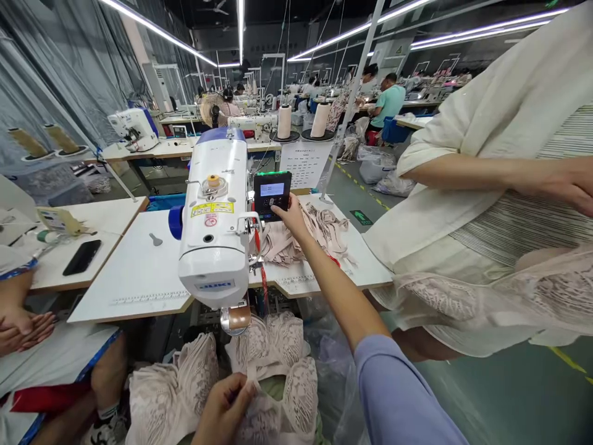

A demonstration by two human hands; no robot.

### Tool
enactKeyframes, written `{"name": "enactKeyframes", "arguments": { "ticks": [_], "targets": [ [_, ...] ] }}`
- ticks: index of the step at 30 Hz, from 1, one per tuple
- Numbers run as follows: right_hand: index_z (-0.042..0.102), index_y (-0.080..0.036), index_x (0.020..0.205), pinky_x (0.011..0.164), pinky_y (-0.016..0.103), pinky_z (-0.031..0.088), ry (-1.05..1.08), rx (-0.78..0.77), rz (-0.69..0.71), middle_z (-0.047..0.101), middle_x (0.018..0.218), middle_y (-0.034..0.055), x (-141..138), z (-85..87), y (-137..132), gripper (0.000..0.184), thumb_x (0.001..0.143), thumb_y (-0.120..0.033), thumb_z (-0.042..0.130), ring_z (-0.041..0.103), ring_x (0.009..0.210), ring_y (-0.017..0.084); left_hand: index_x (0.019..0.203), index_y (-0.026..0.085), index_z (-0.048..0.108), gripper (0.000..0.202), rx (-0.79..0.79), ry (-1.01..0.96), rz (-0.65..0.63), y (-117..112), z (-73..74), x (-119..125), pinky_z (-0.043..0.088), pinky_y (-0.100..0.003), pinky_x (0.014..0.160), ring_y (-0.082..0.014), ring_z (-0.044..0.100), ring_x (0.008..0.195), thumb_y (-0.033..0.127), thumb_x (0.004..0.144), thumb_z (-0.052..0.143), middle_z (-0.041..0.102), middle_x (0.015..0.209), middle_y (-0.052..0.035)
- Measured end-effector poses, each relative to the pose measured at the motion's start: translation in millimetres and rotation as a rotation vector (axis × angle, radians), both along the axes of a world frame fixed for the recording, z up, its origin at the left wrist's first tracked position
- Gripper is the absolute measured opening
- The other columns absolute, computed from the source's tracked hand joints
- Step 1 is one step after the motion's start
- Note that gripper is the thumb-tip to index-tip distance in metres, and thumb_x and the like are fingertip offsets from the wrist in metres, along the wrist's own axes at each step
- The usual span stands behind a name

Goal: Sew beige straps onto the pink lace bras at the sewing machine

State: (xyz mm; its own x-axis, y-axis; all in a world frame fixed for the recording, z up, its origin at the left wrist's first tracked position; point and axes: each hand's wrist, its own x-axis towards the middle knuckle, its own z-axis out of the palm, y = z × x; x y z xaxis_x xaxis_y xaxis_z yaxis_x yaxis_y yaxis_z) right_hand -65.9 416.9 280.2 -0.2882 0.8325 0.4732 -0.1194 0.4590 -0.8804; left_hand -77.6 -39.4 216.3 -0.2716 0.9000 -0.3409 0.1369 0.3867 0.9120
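Note:
My right hand (291, 216) grips the right edge of a black control panel (273, 188) with a lit screen. Its thumb rests on the buttons, and the other fingers are mostly hidden behind the panel. The panel stands beside a white JUKI sewing machine (215, 228). Low in front of the machine, my left hand (227, 405) is closed in a pinch on the edge of a beige lace bra (299, 389). More lace bras (173, 383) lie to its left. A heap of beige fabric strips (319, 232) is on the machine table behind my right forearm.
On the right stands a person in a cream top (500, 136), close to the table, with beige lace bras in front. Another person's hands (23, 327) are at the left. A phone (82, 257) lies on the left table. Thread cones (284, 122) stand behind the machine.

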Motion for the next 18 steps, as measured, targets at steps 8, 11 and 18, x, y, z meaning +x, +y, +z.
{"name": "enactKeyframes", "arguments": {
  "ticks": [8, 11, 18],
  "targets": [
    [0.055, -0.019, 0.113, 0.099, 0.042, 0.045, 0.011, -0.063, -0.067, 0.065, 0.116, 0.0090, -12, 0.7, 5, 0.054, 0.070, -0.047, 0.075, 0.059, 0.108, 0.025, 0.068, 0.019, 0.044, 0.059, -0.007, 0.019, -0.023, 2, -4.9, -2, 0.029, -0.027, 0.063, -0.0139, 0.033, 0.066, 0.074, 0.088, 0.044, 0.036, 0.068, 0.0012],
    [0.055, -0.019, 0.112, 0.097, 0.042, 0.046, 0.021, -0.076, -0.070, 0.065, 0.113, 0.0088, -12, 2.4, 2, 0.055, 0.070, -0.048, 0.075, 0.060, 0.105, 0.024, 0.068, 0.018, 0.044, 0.058, 0.006, 0.041, -0.038, 3, -4.6, -2, 0.030, -0.027, 0.064, -0.0141, 0.034, 0.067, 0.073, 0.089, 0.043, 0.036, 0.068, 0.0010],
    [0.057, -0.017, 0.110, 0.095, 0.039, 0.047, 0.039, -0.097, -0.068, 0.067, 0.112, 0.0093, -13, 7.1, -2, 0.054, 0.071, -0.051, 0.075, 0.062, 0.103, 0.024, 0.068, 0.019, 0.043, 0.060, 0.003, 0.059, -0.021, 3, -4.4, -2, 0.030, -0.027, 0.064, -0.0145, 0.036, 0.068, 0.075, 0.088, 0.042, 0.037, 0.068, 0.0009]
  ]
}}
